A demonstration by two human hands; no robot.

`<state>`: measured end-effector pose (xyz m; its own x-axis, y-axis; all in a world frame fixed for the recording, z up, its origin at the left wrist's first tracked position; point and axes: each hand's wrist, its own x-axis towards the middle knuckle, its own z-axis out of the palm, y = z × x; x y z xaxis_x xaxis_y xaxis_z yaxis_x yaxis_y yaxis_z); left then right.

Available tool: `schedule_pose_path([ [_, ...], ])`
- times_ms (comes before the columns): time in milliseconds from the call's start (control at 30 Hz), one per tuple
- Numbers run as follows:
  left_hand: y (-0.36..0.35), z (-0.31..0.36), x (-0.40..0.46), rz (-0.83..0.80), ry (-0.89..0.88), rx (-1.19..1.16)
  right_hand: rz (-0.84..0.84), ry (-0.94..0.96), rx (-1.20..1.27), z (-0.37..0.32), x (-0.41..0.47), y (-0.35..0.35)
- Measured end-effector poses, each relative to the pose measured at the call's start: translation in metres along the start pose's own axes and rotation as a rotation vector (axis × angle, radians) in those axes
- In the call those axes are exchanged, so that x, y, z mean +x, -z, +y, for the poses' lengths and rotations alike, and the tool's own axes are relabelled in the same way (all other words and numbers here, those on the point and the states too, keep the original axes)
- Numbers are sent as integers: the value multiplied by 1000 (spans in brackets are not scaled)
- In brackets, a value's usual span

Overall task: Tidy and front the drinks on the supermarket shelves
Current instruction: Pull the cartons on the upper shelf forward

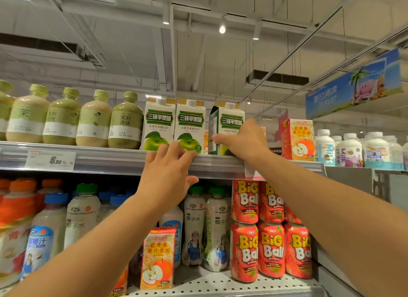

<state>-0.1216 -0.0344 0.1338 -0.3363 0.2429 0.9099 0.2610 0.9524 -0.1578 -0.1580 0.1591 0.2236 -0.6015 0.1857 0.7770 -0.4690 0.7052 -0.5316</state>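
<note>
Three white-and-green apple vinegar cartons stand on the top shelf (110,161). The rightmost carton (227,120) is turned at an angle, and my right hand (241,140) grips its lower part, thumb on its left side. The middle carton (191,124) and the left carton (159,123) face forward. My left hand (169,173) rests on the shelf's front rail below the middle carton, fingers curled over the edge and thumb under it.
Green tea bottles (125,122) line the top shelf to the left. A red apple juice carton (297,140) and white milk bottles (348,149) stand to the right. Below are coconut water bottles (194,226), Big Ball cans (270,250) and another juice carton (157,258).
</note>
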Motion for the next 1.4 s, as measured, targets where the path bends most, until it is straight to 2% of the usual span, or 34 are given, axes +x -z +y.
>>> schedule_pose_path([
  [133,0,0,1,-2,-1,-1,-95,-37,12,-4,4,0],
  [300,-3,-2,0,-6,-5,2,-279,-169,238,4,14,17],
  [467,-4,-2,0,4,-7,-10,-255,-62,248,5,13,9],
  [933,-4,-3,-1,12,-16,-17,-207,16,240,5,6,-7],
  [1000,-4,-3,-1,12,-18,-18,-196,53,196,5,4,-8],
  [1133,-2,-4,-2,10,-35,4,-156,151,-101,3,-9,-12],
  [1233,0,-10,-5,-37,-100,41,-42,195,-180,4,-28,-13],
  [1300,5,-17,-9,-62,-129,38,26,320,-220,5,-46,-10],
  [1400,19,-40,-19,-33,-58,25,28,584,-308,10,-81,-5],
])
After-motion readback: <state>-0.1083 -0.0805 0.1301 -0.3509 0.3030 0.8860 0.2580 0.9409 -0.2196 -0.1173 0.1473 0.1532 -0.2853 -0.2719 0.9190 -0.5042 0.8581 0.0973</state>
